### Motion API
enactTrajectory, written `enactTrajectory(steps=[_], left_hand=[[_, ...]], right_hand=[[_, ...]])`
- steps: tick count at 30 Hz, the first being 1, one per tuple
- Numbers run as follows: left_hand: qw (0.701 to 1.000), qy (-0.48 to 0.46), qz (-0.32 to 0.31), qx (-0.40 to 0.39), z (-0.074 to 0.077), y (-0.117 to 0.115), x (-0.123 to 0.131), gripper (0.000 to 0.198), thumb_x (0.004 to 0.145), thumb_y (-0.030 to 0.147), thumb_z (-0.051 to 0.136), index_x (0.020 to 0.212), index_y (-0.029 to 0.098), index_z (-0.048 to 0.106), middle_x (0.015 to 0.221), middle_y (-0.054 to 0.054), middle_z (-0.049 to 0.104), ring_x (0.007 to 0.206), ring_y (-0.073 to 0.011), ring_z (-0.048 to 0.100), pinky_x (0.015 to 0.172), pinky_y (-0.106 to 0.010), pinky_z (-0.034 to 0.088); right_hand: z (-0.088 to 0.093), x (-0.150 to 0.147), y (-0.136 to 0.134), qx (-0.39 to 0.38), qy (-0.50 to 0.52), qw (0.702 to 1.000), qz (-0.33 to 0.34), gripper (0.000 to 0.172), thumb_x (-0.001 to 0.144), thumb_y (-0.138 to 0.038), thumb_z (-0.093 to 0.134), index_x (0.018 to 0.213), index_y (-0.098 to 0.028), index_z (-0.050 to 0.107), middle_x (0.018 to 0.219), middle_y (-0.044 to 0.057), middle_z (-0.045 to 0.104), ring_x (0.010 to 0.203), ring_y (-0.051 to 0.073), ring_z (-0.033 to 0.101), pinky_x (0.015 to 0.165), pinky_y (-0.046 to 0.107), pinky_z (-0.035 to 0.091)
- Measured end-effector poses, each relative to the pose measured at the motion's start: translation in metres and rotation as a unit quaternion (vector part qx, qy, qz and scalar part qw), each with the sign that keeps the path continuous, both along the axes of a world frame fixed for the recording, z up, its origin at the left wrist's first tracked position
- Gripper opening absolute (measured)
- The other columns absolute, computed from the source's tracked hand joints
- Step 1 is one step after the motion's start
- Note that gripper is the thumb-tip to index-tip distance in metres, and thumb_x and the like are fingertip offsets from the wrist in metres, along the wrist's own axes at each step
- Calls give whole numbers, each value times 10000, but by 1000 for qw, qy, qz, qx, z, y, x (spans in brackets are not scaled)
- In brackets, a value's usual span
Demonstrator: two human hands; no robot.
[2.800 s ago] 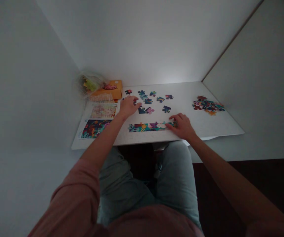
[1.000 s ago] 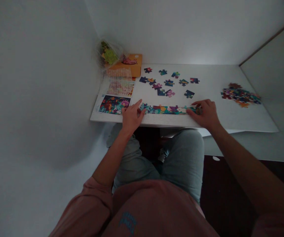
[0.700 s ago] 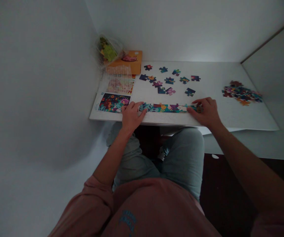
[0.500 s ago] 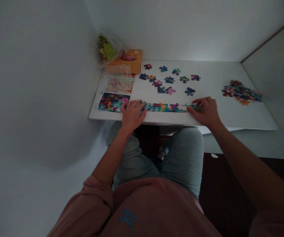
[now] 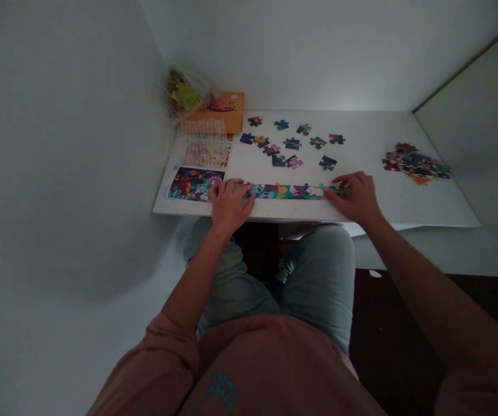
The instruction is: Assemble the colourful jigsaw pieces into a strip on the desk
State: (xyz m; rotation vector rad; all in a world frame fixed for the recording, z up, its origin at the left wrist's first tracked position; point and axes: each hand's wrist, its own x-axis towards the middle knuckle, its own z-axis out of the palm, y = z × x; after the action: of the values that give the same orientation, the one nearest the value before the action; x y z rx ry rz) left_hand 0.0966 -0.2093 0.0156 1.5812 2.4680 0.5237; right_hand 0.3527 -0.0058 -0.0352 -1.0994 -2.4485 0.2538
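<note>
A long strip of joined jigsaw pieces (image 5: pixel 286 191) in teal, purple and orange lies along the near edge of a white board (image 5: pixel 405 211). My left hand (image 5: pixel 229 202) grips its left end, and my right hand (image 5: pixel 355 197) grips its right end. Beyond the strip lie several loose dark jigsaw pieces (image 5: pixel 292 144), all apart from my hands. A heap of mixed pieces (image 5: pixel 416 166) sits at the board's right side.
A dark floral picture sheet (image 5: pixel 194 184) lies just left of my left hand, with a paler picture sheet (image 5: pixel 208 154) beyond it. An orange box (image 5: pixel 225 108) and a clear plastic bag (image 5: pixel 184 95) stand at the far left corner. Walls rise along the left and back.
My left hand has moved from among the loose pieces to the strip's left end. My right hand stays at the right end. The view has shifted right, and the strip now sits closer to the near edge.
</note>
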Motion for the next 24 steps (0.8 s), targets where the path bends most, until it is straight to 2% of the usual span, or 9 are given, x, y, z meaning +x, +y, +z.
enactTrajectory(steps=[7,13,18,24], left_hand=[[999,-25,-23,27,-3,-1,-4,403,876,436,327,1238,370,490,1335,-18,431,1247,-280,307,1087,-464,86],[1000,-6,-11,20,-1,-1,-2,402,884,452,301,1234,380,484,1340,-5,431,1251,-248,302,1090,-425,91],[999,-28,-19,22,1,-1,-2,399,878,439,334,1244,388,485,1352,-8,419,1267,-269,279,1079,-446,98],[999,23,-10,27,-4,0,0,393,889,454,326,1245,388,480,1315,-8,451,1236,-266,320,1076,-459,135]], right_hand=[[-4,2,5,20,-1,1000,-8,314,800,-444,504,1045,-263,581,1000,120,538,981,306,464,896,456,345],[-4,2,5,31,-8,999,-7,293,815,-453,499,1020,-262,586,993,117,541,971,302,466,884,448,361],[-3,2,4,37,-10,999,-8,275,821,-463,500,982,-258,587,998,120,540,964,301,469,873,448,369],[-6,4,6,32,-16,999,-11,246,816,-469,500,941,-275,585,1007,103,544,973,295,467,882,450,372]])
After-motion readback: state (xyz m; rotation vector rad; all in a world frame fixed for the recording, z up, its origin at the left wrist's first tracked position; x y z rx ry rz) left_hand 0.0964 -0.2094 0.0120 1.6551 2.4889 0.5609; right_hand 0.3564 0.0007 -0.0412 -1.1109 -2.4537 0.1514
